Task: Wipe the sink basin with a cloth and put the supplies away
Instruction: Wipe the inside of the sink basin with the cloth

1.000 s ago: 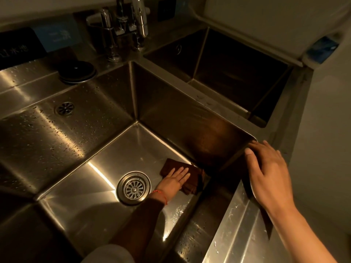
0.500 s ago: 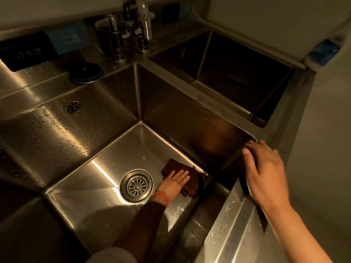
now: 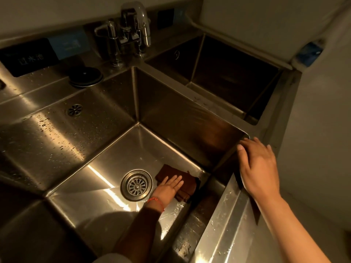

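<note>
The brown cloth (image 3: 176, 182) lies folded on the floor of the sink basin (image 3: 106, 173), in the near right corner, just beside the round drain strainer (image 3: 136, 185) and close to the right and front walls. The left hand (image 3: 168, 188) presses flat on the cloth's left part, fingers straight and held nearly together, pointing toward the far right wall; a red string sits round its wrist and the forearm reaches down from the front rim. The cloth's right edge sticks out past the fingertips, almost against the corner. To the left of the strainer the basin floor lies open and wet, with bright streaks of light across it.

The right hand (image 3: 258, 168) rests on the basin's right front rim, at the corner, fingers straight and slightly spread, the thumb hanging over the inner edge. Beyond the dividing wall lies a second basin (image 3: 228, 73), dark. The faucet (image 3: 136, 25) stands at the back, and a black round cap (image 3: 85, 75) sits on the ledge to its left.
</note>
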Motion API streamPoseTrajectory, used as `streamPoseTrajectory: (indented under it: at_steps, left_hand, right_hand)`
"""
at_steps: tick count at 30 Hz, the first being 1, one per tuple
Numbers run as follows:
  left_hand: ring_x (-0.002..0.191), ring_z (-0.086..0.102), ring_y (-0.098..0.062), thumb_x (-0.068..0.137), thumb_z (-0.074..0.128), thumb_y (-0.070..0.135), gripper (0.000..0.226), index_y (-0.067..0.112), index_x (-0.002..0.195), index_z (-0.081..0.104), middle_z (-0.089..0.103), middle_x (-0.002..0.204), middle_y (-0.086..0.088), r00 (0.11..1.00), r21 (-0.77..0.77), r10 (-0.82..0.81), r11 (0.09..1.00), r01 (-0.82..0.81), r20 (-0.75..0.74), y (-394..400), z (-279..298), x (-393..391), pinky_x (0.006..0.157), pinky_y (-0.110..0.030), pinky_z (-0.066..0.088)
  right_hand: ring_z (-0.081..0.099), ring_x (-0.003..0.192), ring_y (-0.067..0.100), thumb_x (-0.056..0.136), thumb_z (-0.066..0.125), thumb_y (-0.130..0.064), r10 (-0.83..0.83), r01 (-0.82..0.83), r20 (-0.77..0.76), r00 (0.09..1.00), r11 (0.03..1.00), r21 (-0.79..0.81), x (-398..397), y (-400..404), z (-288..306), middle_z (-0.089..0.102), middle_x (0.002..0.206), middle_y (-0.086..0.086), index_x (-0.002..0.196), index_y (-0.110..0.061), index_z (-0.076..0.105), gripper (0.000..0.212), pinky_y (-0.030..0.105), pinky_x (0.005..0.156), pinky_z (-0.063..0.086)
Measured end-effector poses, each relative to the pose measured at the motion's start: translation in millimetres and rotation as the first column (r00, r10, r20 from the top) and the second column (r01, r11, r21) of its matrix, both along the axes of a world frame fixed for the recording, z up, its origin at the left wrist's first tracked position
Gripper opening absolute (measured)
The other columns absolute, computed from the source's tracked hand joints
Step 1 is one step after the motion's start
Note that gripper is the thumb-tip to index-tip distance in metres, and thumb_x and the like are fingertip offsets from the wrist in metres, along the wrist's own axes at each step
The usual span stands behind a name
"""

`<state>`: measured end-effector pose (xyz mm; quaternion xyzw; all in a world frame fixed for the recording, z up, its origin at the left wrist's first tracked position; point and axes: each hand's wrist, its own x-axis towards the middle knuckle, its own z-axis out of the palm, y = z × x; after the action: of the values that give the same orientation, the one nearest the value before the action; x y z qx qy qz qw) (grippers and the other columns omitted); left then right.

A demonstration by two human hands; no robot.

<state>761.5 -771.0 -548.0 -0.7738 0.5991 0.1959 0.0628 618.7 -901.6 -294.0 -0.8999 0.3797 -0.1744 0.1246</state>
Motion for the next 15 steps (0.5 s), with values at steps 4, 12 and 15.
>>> streamPoseTrajectory:
  at_steps: [4,12,15]
  left_hand:
    - [0.15,-0.006,-0.015,0.091,0.035,-0.01,0.078,0.019,0.154,-0.003,-0.012,0.162,0.002,1.0,0.015,0.005,1.0,-0.005,0.0,8,-1,-1,0.122,-0.037,0.0]
    - [0.15,-0.006,-0.015,0.091,0.033,-0.011,0.078,0.018,0.154,-0.004,-0.013,0.162,0.002,1.0,0.033,-0.019,0.999,0.019,0.005,12,0,0,0.121,-0.036,0.001]
    - [0.15,-0.007,-0.015,0.091,0.032,-0.011,0.078,0.018,0.154,-0.004,-0.013,0.162,0.002,1.0,0.044,-0.014,0.999,0.014,0.0,16,2,-2,0.122,-0.036,0.0]
  right_hand:
    - [0.035,0.133,0.024,0.097,0.036,-0.029,-0.028,0.028,-0.004,1.0,0.999,-0.02,0,1,0,0.057,0.128,0.012,0.12,-0.008,0.057,0.038,0.044,0.114,0.015]
    - [0.034,0.134,0.024,0.097,0.035,-0.029,-0.039,0.039,0.0,0.999,0.999,-0.029,-8,17,1,0.055,0.13,0.011,0.121,-0.011,0.057,0.037,0.045,0.114,0.012]
    - [0.033,0.134,0.022,0.096,0.034,-0.031,-0.018,0.019,0.021,1.0,1.0,-0.017,-13,31,3,0.055,0.131,0.01,0.121,-0.011,0.057,0.039,0.044,0.114,0.011]
